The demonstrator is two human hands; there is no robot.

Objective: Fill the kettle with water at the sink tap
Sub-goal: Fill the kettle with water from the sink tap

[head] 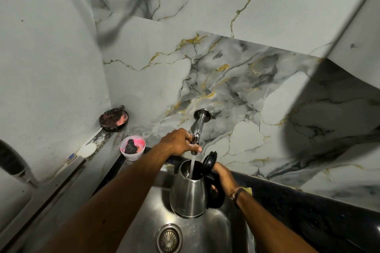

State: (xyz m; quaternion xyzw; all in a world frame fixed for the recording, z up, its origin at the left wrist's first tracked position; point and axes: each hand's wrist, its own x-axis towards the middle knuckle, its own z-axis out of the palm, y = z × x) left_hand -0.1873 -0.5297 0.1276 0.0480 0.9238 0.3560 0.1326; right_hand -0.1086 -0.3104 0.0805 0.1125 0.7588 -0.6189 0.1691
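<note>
A steel kettle (188, 191) with a black handle hangs over the steel sink (207, 238), its black lid (209, 161) flipped open. My right hand (225, 176) grips the handle on the kettle's right side. A chrome tap (199, 127) juts from the marble wall, and a stream of water (192, 167) falls from it into the kettle's mouth. My left hand (178, 141) is wrapped around the tap's handle just above the kettle.
A white tub with pink soap and a dark scrubber (132, 148) stands at the sink's back left corner. A dark round dish (114, 119) sits on the ledge behind it. The drain (169, 239) lies below the kettle. A dark countertop (304, 209) runs to the right.
</note>
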